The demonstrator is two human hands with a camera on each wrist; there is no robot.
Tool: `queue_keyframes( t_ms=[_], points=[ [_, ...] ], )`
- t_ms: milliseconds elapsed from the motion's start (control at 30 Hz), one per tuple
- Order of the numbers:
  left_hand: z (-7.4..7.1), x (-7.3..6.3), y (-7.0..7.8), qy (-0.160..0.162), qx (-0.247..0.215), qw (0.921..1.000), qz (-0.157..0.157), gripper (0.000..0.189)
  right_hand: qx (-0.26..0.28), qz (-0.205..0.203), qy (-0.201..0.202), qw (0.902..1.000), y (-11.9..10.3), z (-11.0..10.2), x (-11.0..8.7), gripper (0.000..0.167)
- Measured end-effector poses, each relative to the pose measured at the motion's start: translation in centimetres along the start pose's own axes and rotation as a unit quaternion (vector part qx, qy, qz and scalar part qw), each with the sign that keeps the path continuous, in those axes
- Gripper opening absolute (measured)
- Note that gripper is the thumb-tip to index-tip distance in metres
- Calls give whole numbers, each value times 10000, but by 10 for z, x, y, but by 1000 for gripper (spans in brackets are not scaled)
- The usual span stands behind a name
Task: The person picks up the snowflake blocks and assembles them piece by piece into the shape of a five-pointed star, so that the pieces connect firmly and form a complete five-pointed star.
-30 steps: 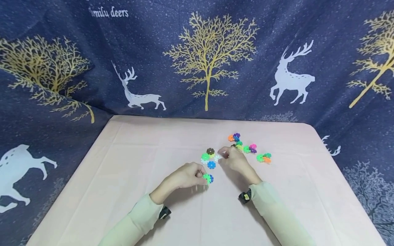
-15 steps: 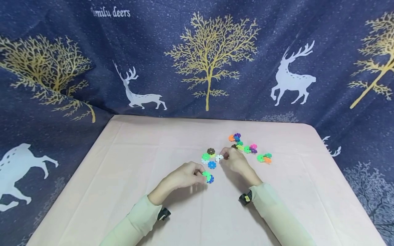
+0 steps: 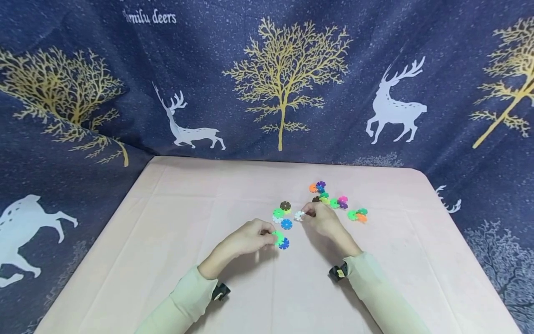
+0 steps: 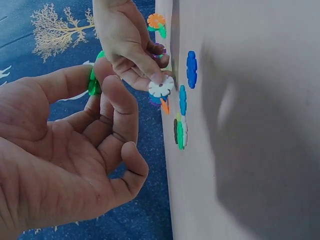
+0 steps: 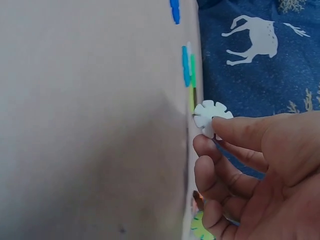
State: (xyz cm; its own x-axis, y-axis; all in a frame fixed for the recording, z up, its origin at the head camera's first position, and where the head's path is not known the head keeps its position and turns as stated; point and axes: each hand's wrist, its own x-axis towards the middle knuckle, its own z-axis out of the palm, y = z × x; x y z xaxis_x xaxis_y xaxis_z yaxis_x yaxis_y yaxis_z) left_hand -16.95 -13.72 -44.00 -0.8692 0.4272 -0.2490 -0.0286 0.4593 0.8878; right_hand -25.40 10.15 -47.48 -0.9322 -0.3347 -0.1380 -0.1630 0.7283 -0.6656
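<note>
My left hand [image 3: 250, 237] pinches a bright green notched plastic disc [image 4: 94, 82] between thumb and fingertips. A dark blue disc [image 3: 284, 243] lies on the table right by it, partly overlapped by the green one in the head view. In my right hand [image 3: 325, 220], thumb and index finger pinch a white notched disc [image 5: 210, 116] above the table. Between the hands and a little farther back is a small group: a light blue disc [image 3: 286, 224], a green disc [image 3: 278, 213], a brown disc [image 3: 285, 205], and white and yellow ones partly hidden beneath.
Beyond the right hand lie several more notched discs, among them an orange disc [image 3: 313, 188], a pink disc [image 3: 343, 198] and a green disc [image 3: 352, 215]. A pale pink cloth covers the table [image 3: 233, 185]. A dark blue printed curtain [image 3: 250, 93] hangs behind it.
The left hand has shifted slightly left with the green disc, uncovering more of the dark blue disc. The right hand has drawn the white disc rightward, away from the small group.
</note>
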Motion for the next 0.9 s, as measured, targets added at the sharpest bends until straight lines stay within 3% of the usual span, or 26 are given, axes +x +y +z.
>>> queue_keyframes(
  t_ms=[233, 367, 700, 900],
  points=[
    [-3, 0, 0, 54, 128, 9997, 215, 16, 106, -89, -97, 9999, -9, -10, -8, 8],
    [-3, 0, 1, 128, 137, 9995, 263, 18, -10, -397, -12, 9992, -17, -16, -15, 9],
    [-3, -2, 7, 439, -307, 9978, 382, 18, 515, -1437, 214, 9880, -35, -33, -41, 12],
    [-2, -8, 19, 661, -798, 9940, 343, 20, 787, -1716, 337, 9814, -47, -39, -55, 13]
  ],
)
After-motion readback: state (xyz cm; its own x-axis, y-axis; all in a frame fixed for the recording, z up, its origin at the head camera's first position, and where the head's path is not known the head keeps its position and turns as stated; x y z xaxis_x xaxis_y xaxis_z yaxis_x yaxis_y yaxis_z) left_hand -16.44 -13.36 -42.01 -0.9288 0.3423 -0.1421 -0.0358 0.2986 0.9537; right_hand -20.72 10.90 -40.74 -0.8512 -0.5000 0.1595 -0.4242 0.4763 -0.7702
